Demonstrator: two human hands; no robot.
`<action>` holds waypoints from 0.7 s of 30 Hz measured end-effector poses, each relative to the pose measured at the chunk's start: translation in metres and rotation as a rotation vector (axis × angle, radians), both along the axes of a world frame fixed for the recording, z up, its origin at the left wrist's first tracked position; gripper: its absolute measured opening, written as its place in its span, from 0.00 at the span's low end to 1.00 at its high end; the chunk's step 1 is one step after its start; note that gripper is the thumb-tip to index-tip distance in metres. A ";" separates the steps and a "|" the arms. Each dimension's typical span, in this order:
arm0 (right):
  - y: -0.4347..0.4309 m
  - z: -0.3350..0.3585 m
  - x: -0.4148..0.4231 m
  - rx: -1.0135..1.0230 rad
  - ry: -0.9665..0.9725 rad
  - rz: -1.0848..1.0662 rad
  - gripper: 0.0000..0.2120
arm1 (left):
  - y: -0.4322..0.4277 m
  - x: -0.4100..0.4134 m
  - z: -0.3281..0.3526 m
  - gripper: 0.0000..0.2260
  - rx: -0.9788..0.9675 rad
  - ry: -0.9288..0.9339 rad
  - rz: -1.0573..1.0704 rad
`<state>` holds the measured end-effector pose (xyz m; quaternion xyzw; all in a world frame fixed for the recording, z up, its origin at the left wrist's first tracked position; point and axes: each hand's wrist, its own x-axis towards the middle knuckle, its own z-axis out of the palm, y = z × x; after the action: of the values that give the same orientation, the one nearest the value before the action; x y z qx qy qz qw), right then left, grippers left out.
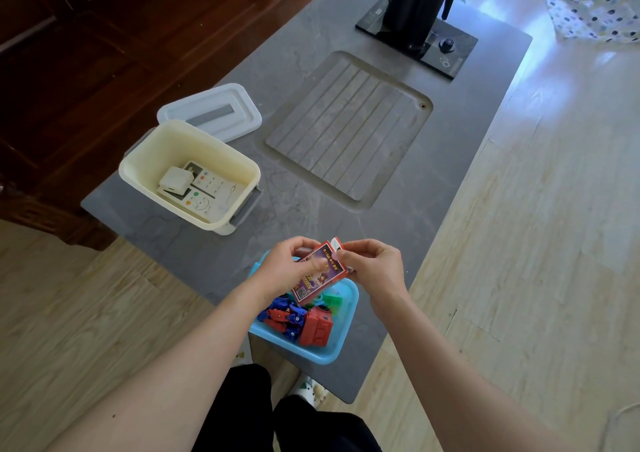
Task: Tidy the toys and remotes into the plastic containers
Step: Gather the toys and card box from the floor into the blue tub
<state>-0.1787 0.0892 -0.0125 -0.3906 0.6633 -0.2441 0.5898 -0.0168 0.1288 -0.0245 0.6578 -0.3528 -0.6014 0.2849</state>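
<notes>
Left hand (287, 268) and right hand (374, 268), fingers (304, 244) of both clamped on card box (320, 277), just above blue bin (311, 353).

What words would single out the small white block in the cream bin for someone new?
On the grey table, find the open cream bin at the left corner, beside a pale lid. Inside lie white remotes with coloured buttons. The block sits on top of them: square, plain, no buttons.
</notes>
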 end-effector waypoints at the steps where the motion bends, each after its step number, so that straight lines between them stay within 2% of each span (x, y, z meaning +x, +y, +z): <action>1: -0.001 0.000 0.000 0.004 -0.006 -0.008 0.03 | 0.001 -0.002 0.002 0.18 -0.026 -0.039 -0.051; 4: -0.003 0.000 0.000 0.006 -0.033 -0.039 0.03 | 0.001 -0.010 0.004 0.30 -0.140 -0.399 -0.257; 6: -0.002 -0.001 0.001 0.015 -0.059 -0.070 0.01 | 0.000 -0.012 0.006 0.30 -0.205 -0.588 -0.296; 8: 0.000 -0.001 0.000 0.045 -0.098 -0.122 0.01 | -0.002 -0.013 0.007 0.30 -0.240 -0.667 -0.305; 12: -0.001 0.000 0.000 0.140 -0.161 -0.241 0.04 | -0.002 -0.014 0.007 0.30 -0.249 -0.681 -0.321; 21: -0.006 0.008 -0.003 0.271 -0.363 -0.333 0.04 | -0.007 -0.014 0.008 0.30 -0.247 -0.625 -0.306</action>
<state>-0.1820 0.0835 -0.0043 -0.1434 0.6285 -0.3127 0.6976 -0.0309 0.1223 -0.0165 0.7101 -0.5870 -0.3597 0.1476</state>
